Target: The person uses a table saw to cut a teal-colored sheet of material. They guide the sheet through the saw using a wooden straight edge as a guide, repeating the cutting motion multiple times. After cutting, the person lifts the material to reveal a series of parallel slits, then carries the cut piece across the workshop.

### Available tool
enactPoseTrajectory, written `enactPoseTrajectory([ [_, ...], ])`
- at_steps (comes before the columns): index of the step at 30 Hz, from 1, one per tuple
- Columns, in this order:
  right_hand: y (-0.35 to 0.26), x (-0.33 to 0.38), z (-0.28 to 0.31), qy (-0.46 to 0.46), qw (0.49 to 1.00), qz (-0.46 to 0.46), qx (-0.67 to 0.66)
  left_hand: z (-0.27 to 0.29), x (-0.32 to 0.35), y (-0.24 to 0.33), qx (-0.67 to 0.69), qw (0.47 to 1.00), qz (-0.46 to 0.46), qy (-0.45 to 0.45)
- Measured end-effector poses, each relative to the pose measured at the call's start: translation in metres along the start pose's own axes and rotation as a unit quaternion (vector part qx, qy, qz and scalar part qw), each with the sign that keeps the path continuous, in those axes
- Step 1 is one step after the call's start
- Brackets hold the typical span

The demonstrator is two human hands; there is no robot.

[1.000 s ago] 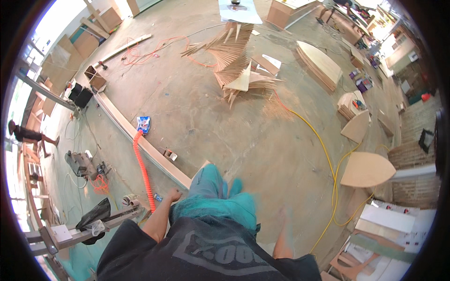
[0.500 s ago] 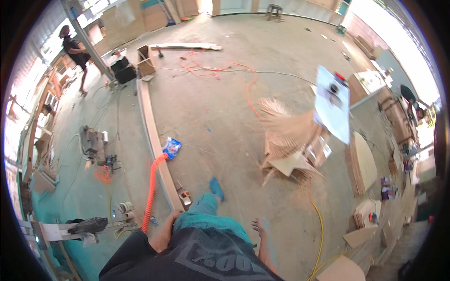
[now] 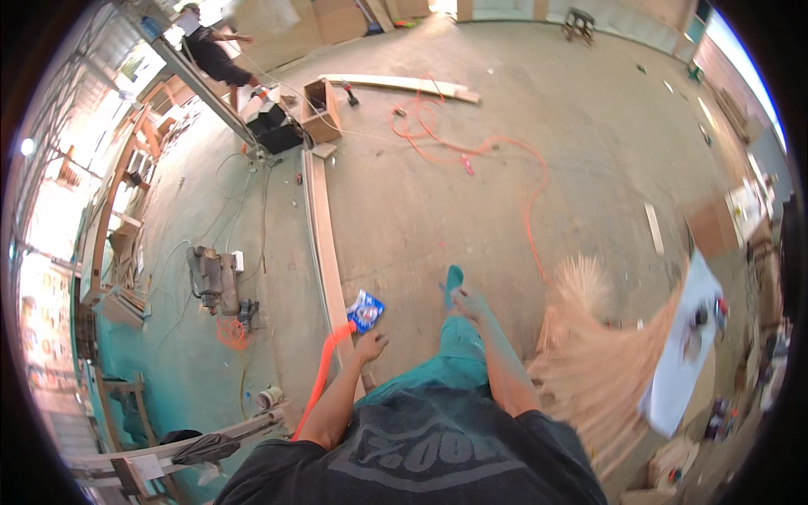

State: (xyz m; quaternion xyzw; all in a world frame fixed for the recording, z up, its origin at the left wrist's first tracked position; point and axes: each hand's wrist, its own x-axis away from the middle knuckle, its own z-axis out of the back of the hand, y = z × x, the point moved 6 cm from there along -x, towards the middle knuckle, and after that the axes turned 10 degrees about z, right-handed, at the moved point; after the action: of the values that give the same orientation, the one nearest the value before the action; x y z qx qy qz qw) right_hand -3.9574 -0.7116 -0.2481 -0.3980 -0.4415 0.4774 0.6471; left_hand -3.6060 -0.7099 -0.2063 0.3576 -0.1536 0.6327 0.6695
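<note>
My left hand (image 3: 370, 346) is held out low, its fingers loosely bent with gaps between them and nothing seen in them. Just beyond it in the view is a blue and white plastic packet (image 3: 365, 311). A thick orange hose (image 3: 325, 366) runs from beside that packet down along my left forearm. My right hand (image 3: 470, 303) is raised in front of me, its fingers curled in and holding nothing that I can see. Below it show my teal trouser leg and a blue shoe (image 3: 454, 276) on the concrete floor.
A long timber beam (image 3: 325, 236) lies to my left, near a machine (image 3: 215, 282). An open wooden box (image 3: 322, 111) and orange cord (image 3: 539, 185) are ahead. At right, a fanned stack of thin brown strips (image 3: 606, 345) stands beside a white board (image 3: 683, 345). A person (image 3: 215, 55) is far left.
My right hand has come up and forward, its fingers closing; my left hand has swung forward beside the packet. The view has turned left, and the far person has bent forward.
</note>
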Motion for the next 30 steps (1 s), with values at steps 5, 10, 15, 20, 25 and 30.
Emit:
enactPoseTrajectory([
  [5, 0.146, -0.086, 0.096, -0.064, 0.955, -0.272, 0.098, 0.009, -0.086, -0.049, 0.047, 0.997, 0.057, 0.017],
  [10, 0.249, -0.138, 0.213, -0.167, 0.908, -0.337, 0.187, 0.048, -0.146, -0.044, 0.142, 0.966, 0.198, -0.082],
  [15, 0.159, -0.234, 0.247, -0.062, 0.941, -0.325, 0.079, 0.077, -0.244, -0.065, 0.151, 0.981, 0.118, -0.022],
  [20, 0.129, -0.306, 0.271, 0.041, 0.939, -0.340, -0.040, 0.191, -0.398, 0.096, 0.084, 0.987, 0.126, -0.060],
  [25, 0.106, -0.371, 0.256, -0.085, 0.902, -0.422, 0.026, 0.262, -0.559, 0.209, 0.171, 0.967, 0.167, -0.083],
  [30, 0.077, -0.486, 0.290, 0.121, 0.897, -0.393, -0.160, 0.331, -0.719, 0.340, 0.068, 0.997, 0.020, -0.001],
])
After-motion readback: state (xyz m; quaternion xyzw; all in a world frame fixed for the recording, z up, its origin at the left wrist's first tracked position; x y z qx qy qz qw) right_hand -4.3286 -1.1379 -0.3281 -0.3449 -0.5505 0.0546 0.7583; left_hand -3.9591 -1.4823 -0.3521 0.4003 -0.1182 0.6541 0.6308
